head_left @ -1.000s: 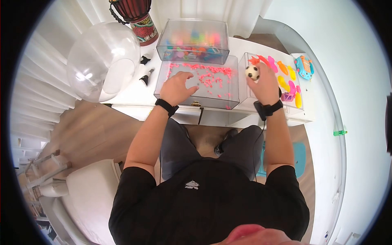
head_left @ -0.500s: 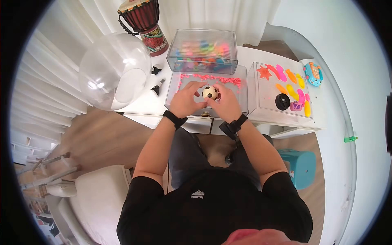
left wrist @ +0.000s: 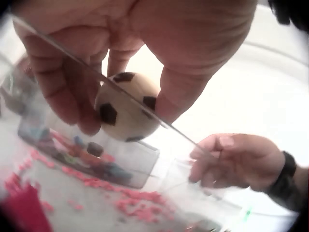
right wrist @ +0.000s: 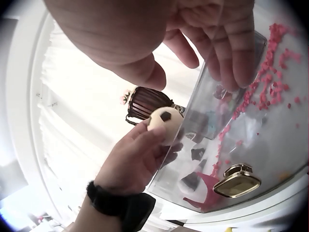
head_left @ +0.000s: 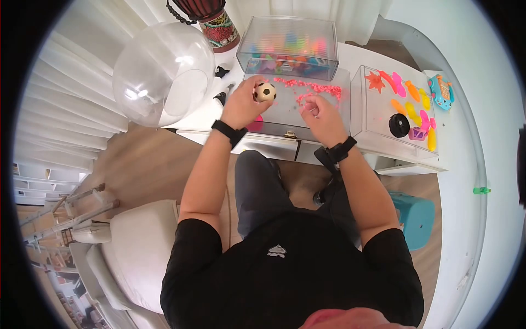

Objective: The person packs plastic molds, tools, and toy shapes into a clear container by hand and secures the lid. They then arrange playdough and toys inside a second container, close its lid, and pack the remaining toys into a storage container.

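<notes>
A cream ball with black patches [head_left: 265, 92] is pinched between the thumb and fingers of the left hand [head_left: 241, 108], above the left part of a clear box [head_left: 284, 113] bearing pink bits [head_left: 323, 89]. In the left wrist view the ball [left wrist: 128, 108] sits between the fingertips and thumb. The right hand [head_left: 327, 122] is over the box's right part, apart from the ball, its fingers loosely bent around nothing; the right wrist view shows the hand [right wrist: 193, 43] empty too. A pink object [right wrist: 207, 193] lies near the box's gold clasp [right wrist: 236, 181].
Behind stands a clear case of colourful items [head_left: 287, 46]. A clear globe [head_left: 159, 66] and a drum [head_left: 219, 30] are at left. On the right, another clear box [head_left: 378, 118] carries colourful shapes and a black round object [head_left: 399, 125], beside a blue toy phone [head_left: 441, 92].
The ball came from the right box in the right hand to between both hands, then passed to the left hand, which has moved left. The right hand has let go and moved away rightward.
</notes>
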### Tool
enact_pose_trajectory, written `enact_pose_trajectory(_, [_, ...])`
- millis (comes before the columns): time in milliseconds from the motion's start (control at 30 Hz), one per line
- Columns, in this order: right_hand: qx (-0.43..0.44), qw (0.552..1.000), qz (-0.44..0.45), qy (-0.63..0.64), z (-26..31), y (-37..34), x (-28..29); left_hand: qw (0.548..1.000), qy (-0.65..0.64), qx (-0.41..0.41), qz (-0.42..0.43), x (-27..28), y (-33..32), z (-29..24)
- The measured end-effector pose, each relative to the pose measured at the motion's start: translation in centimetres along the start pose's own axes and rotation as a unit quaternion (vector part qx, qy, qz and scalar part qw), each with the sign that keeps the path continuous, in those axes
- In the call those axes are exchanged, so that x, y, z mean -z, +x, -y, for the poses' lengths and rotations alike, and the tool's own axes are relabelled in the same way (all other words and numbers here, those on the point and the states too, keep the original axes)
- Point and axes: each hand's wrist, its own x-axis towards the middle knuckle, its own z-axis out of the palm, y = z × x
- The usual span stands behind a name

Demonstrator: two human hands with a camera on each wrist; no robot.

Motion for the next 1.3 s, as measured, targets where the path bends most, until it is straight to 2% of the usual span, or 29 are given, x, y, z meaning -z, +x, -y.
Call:
enact_pose_trajectory(100, [0.011, 1.000, -0.002, 0.000, -0.2, 0.2, -0.1, 0.974, 0.174, 0.009, 0.144, 1.5, 1.3, 0.7])
enact_pose_trajectory(133, [0.014, 1.000, -0.007, -0.004, -0.2, 0.3, -0.2, 0.974, 0.174, 0.010, 0.143, 1.3, 1.6, 0.9])
enact_pose_trajectory(200, [0.021, 1.000, -0.012, -0.011, 0.0, 0.3, -0.3, 0.920, 0.290, 0.009, 0.262, 1.0, 2.4, 0.4])
enact_pose_trajectory(233, [0.027, 0.999, -0.017, -0.019, 0.1, 0.3, -0.4, 0.901, 0.304, -0.003, 0.310, 0.9, 2.9, 0.4])
enact_pose_trajectory(267, [0.026, 0.999, -0.019, -0.018, 0.1, 0.3, -0.4, 0.900, 0.304, -0.004, 0.311, 0.6, 3.4, 0.2])
enact_pose_trajectory(333, [0.045, 0.998, -0.017, -0.041, 0.2, 0.2, -0.3, 0.867, 0.313, -0.046, 0.385, 0.0, 4.1, -0.2])
enact_pose_trajectory(367, [0.045, 0.998, -0.019, -0.042, 0.2, 0.2, -0.3, 0.860, 0.317, -0.061, 0.395, -0.5, 4.4, 0.1])
enact_pose_trajectory(567, [0.040, 0.996, -0.023, -0.074, 0.7, -0.1, -0.3, 0.808, 0.357, -0.053, 0.466, -2.0, 5.1, 1.0])
enact_pose_trajectory(700, [0.051, 0.994, -0.026, -0.089, 0.5, -0.3, -0.4, 0.816, 0.341, -0.064, 0.461, -1.2, 4.9, 1.3])
enact_pose_trajectory(767, [0.051, 0.994, -0.034, -0.090, 0.4, -0.4, -0.4, 0.851, 0.325, -0.085, 0.405, -0.6, 4.2, 0.9])
enact_pose_trajectory(800, [0.051, 0.994, -0.032, -0.091, 0.4, -0.3, -0.5, 0.850, 0.324, -0.089, 0.406, -0.1, 3.8, 0.0])
enact_pose_trajectory(900, [0.069, 0.992, -0.050, -0.093, 0.2, -0.4, -0.7, 0.919, 0.262, -0.101, 0.277, 0.5, 1.8, -2.8])
enact_pose_trajectory(967, [0.087, 0.989, -0.067, -0.095, 0.1, -0.6, -0.7, 0.946, 0.200, -0.069, 0.245, 0.1, 0.8, -4.1])
enact_pose_trajectory(1033, [0.121, 0.990, -0.070, -0.011, 0.0, -1.0, -0.5, 0.958, 0.170, -0.060, 0.225, -0.7, 0.0, -4.0])
enact_pose_trajectory(1100, [0.147, 0.986, -0.077, 0.028, 0.7, -1.3, 0.7, 0.978, 0.143, -0.084, 0.125, -1.9, -0.6, -2.8])
enact_pose_trajectory(1133, [0.173, 0.979, -0.080, 0.070, 1.3, -1.5, 1.4, 0.978, 0.139, -0.088, 0.126, -2.4, -0.8, -2.0])
enact_pose_trajectory(1200, [0.195, 0.975, -0.111, 0.011, 1.9, -2.2, 3.9, 0.985, 0.126, -0.066, 0.093, -3.4, -1.2, -0.8])
enact_pose_trajectory(1233, [0.217, 0.965, -0.138, -0.043, 2.2, -2.6, 5.4, 0.985, 0.141, -0.028, 0.094, -3.8, -1.5, -0.5])
enact_pose_trajectory(1267, [0.215, 0.966, -0.138, -0.048, 2.4, -2.9, 7.1, 0.986, 0.136, -0.029, 0.095, -4.0, -1.6, -0.6])
enact_pose_trajectory(1300, [0.213, 0.947, -0.176, -0.164, 2.6, -3.2, 9.0, 0.988, 0.132, -0.035, 0.068, -4.1, -1.7, -0.7])
